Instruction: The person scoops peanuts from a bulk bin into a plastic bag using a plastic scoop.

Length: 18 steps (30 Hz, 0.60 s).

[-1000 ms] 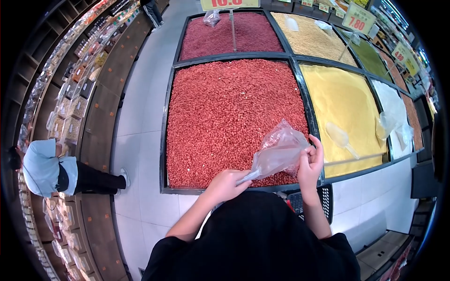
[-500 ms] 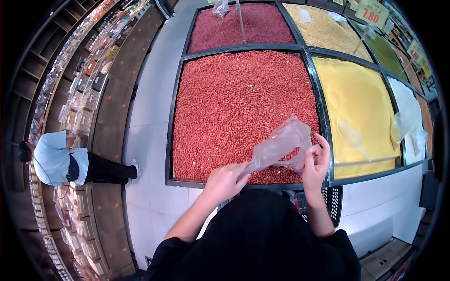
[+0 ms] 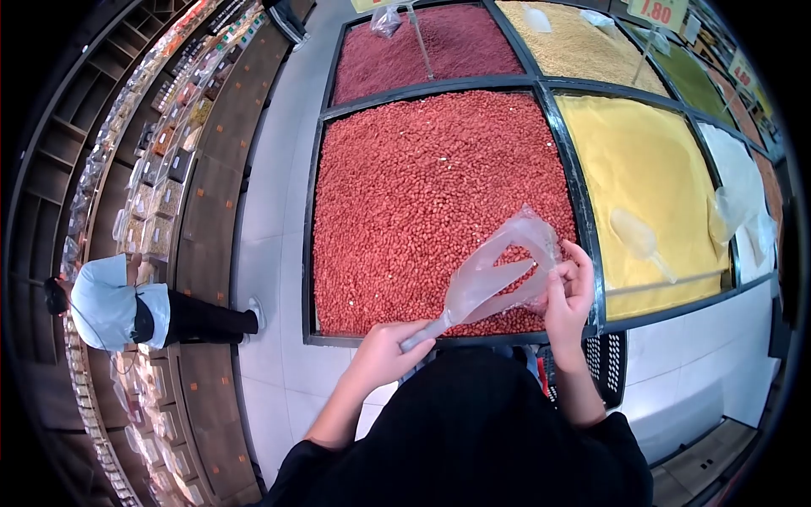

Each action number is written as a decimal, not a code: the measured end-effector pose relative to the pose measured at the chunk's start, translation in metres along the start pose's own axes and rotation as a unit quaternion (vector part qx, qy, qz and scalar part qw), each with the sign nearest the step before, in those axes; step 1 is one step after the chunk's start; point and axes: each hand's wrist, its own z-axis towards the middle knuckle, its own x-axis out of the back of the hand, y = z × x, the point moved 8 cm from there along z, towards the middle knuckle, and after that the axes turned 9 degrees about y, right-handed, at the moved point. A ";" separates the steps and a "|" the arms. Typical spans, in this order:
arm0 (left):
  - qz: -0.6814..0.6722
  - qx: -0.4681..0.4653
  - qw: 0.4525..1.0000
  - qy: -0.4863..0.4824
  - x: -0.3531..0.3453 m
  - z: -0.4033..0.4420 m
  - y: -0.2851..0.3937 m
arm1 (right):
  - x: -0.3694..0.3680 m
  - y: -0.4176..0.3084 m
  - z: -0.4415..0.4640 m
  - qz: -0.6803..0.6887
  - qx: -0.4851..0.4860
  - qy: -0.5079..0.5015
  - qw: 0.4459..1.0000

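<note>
My left hand (image 3: 384, 353) is closed round the handle of a translucent plastic scoop (image 3: 473, 291), which points up and to the right. Thumb and fingers of my right hand (image 3: 569, 291) pinch the edge of a thin clear plastic bag (image 3: 545, 232). The scoop's front end overlaps the bag; whether it is inside the mouth I cannot tell. Both are over the near right part of a bin of red-skinned peanuts (image 3: 422, 194), and red shows through the gap between scoop and bag.
Black dividers (image 3: 583, 211) frame the bins. To the right lies a yellow-covered bin (image 3: 642, 169) with another scoop (image 3: 634, 232) on it. Dark red beans (image 3: 465, 42) fill the bin behind. A person (image 3: 122, 300) stands by the shelves at left. A black basket (image 3: 604, 363) is below the bin's edge.
My left hand has shifted slightly down and left with the scoop, whose bowl has turned and shows a wider gap. My right hand stays nearly in place. The view has shifted a little.
</note>
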 end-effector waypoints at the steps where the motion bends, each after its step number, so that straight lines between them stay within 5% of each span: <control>1: -0.011 0.037 0.999 -0.024 0.005 -0.001 0.006 | 0.000 -0.001 0.002 -0.002 0.002 -0.001 1.000; 8: -0.015 0.076 0.993 -0.089 -0.001 0.006 0.013 | -0.001 0.005 0.004 -0.015 0.001 -0.018 1.000; 10: 0.011 -0.004 0.998 -0.061 -0.014 0.016 0.018 | -0.004 0.006 0.002 -0.013 -0.002 -0.022 1.000; 14: 0.056 0.000 0.997 -0.052 -0.034 0.033 0.013 | -0.010 0.000 0.001 0.001 -0.013 -0.034 0.999; 18: 0.094 -0.040 0.993 0.059 -0.023 0.044 0.016 | -0.009 0.001 0.006 0.012 -0.005 -0.039 0.999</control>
